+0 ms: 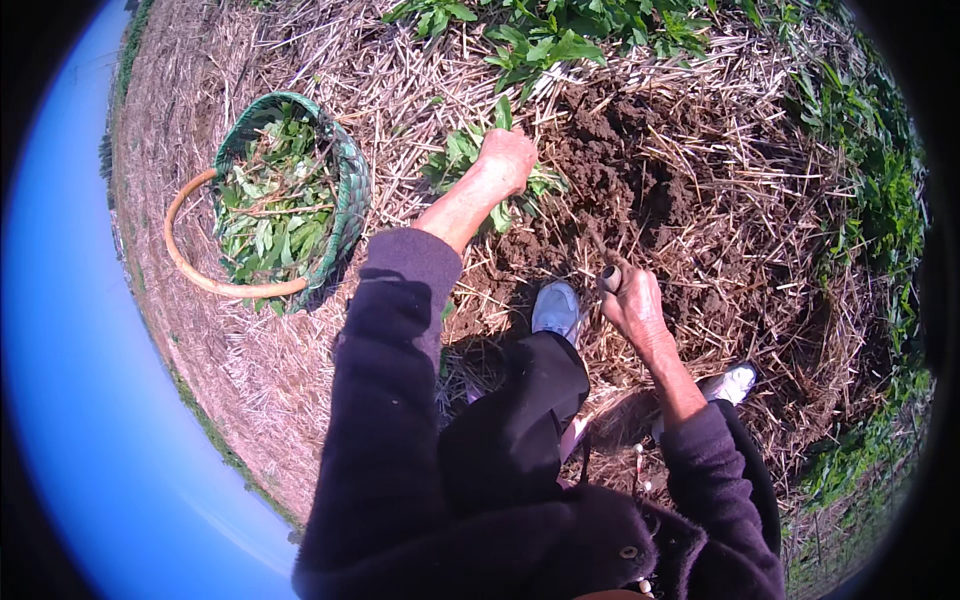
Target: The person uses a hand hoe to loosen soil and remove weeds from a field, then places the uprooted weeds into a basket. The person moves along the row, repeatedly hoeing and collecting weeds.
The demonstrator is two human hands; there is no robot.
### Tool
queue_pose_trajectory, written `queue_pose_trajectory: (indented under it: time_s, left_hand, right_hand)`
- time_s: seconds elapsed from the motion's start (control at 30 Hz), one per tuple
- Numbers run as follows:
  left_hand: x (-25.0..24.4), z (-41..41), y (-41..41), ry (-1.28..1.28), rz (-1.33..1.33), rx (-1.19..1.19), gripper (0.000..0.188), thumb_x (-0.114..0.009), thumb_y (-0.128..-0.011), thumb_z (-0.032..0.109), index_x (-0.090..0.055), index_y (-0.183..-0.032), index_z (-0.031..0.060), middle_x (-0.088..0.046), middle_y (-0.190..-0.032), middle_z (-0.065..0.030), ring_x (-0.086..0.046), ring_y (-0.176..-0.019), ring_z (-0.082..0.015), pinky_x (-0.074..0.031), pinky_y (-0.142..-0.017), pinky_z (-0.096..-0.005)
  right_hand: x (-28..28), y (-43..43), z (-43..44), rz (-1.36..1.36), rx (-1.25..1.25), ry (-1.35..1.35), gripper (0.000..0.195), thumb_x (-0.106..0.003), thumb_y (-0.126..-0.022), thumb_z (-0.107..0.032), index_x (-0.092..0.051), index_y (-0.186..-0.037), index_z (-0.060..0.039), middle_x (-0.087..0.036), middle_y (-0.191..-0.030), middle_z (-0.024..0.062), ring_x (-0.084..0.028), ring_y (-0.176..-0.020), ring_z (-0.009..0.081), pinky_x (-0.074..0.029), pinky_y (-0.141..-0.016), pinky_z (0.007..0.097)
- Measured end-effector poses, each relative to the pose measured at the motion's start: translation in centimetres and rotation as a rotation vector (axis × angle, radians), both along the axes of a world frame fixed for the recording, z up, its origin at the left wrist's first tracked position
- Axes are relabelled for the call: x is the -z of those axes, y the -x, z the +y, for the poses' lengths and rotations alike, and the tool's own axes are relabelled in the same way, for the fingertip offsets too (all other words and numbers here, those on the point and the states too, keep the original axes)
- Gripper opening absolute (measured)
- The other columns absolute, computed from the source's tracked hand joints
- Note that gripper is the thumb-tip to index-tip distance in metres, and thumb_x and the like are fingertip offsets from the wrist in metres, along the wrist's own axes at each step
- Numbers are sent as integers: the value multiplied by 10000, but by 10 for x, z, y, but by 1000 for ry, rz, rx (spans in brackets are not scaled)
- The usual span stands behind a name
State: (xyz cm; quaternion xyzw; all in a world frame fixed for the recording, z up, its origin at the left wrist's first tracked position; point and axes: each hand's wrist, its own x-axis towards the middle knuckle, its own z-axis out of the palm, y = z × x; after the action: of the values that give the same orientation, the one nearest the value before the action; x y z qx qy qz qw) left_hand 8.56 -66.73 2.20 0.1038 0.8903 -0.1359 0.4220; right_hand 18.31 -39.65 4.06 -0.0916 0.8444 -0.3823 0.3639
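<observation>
My left hand (510,159) is closed in a fist around a leafy green plant (459,154). Leaves stick out on both sides of the fist, just left of a patch of dug brown soil (600,157). In my right hand (636,304) is a hand tool with a round-ended wooden handle (611,279). Its narrow, soil-coloured shaft points up and left toward the loosened earth; the working end cannot be made out. To the left, a green woven basket (352,180) with a tan hoop handle (180,251) holds many cut leaves and stems (281,202).
Dry straw stubble (405,82) covers the ground. Leafy plants grow ahead (555,45) and along the right side (870,150). My white shoes (556,306) stand at the near edge of the dug soil, the other shoe (733,382) farther right.
</observation>
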Motion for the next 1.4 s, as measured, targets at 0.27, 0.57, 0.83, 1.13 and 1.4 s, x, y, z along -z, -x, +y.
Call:
queue_pose_trajectory:
  time_s: [0.27,0.57,0.83,1.13,1.4]
  left_hand:
    - [-3,13,39,57,-147,7,224,-726,-652,195,-742,-864,122,-724,-864,-55,-705,-811,-213,-565,-692,-358]
    - [2,1,40,57,-169,10,212,-698,-609,131,-725,-812,74,-717,-815,-113,-705,-758,-257,-567,-646,-381]
    - [-19,-14,35,27,-186,-60,178,-703,-631,124,-722,-792,52,-712,-818,-151,-705,-756,-288,-561,-645,-386]
    - [-138,-65,-29,-510,160,-725,897,-829,-645,248,-426,-1413,20,-568,-1323,-192,-537,-1239,-299,-386,-1080,-375]
    - [-192,-74,-80,-904,760,-925,758,-855,-634,121,-547,-1325,62,-575,-1295,-167,-512,-1229,-246,-411,-1047,-359]
  right_hand:
    - [54,38,-45,0,161,152,209,-634,-697,-46,-630,-882,50,-537,-600,190,-581,-611,210,-476,-611,397]
    - [-13,33,-27,-256,252,267,235,-683,-736,-79,-495,-701,57,-487,-585,55,-433,-623,109,-426,-574,339]
    - [-21,12,20,-132,224,351,195,-608,-734,-50,-603,-886,71,-572,-603,163,-572,-569,199,-488,-607,366]
    - [-49,40,69,23,-32,98,179,-582,-797,-91,-618,-889,59,-580,-624,247,-625,-617,394,-506,-622,453]
    - [-136,50,110,82,-124,-24,349,-644,-821,-115,-654,-1129,48,-666,-714,136,-621,-652,137,-497,-622,306]
